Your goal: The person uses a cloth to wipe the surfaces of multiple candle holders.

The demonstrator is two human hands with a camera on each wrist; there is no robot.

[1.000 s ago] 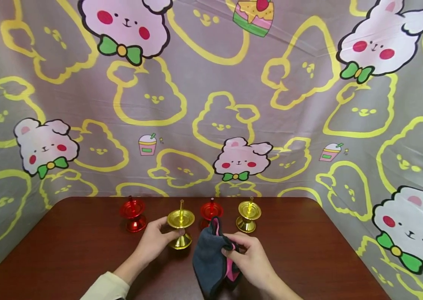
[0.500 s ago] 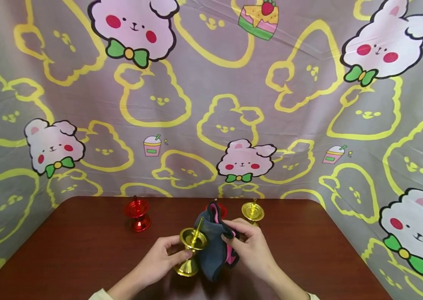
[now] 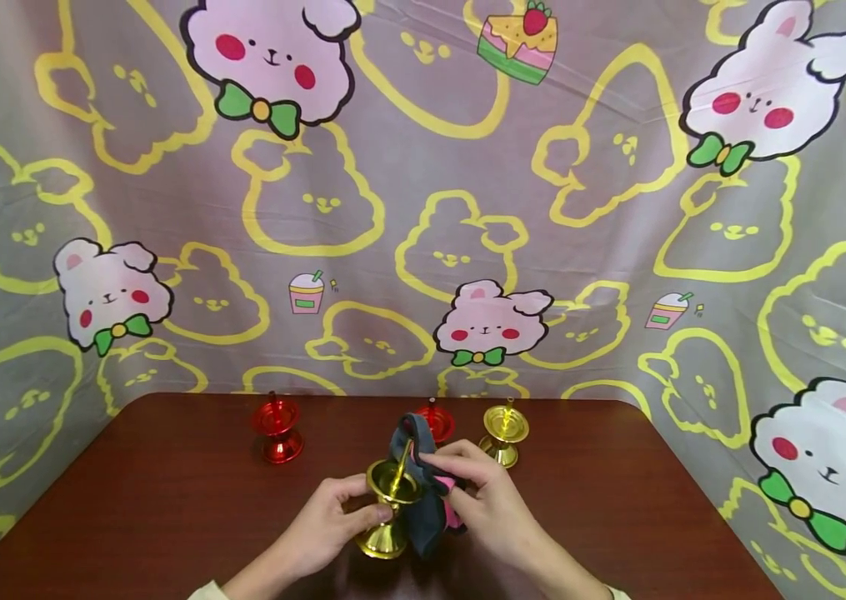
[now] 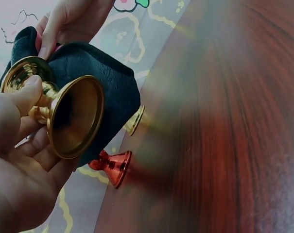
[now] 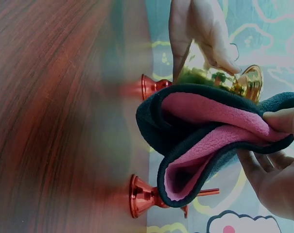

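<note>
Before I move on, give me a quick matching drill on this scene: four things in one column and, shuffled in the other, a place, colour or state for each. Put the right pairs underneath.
Things
1. Cloth
2. Left hand
3. Tabletop
4. Standing gold candle holder

Places, colours, states
A. Reddish brown with a wood grain
B. To the right of both red candle holders in the head view
C. Dark on one face, pink on the other
D. Grips the raised gold candle holder between dish and base

Pairs: 1-C, 2-D, 3-A, 4-B
</note>
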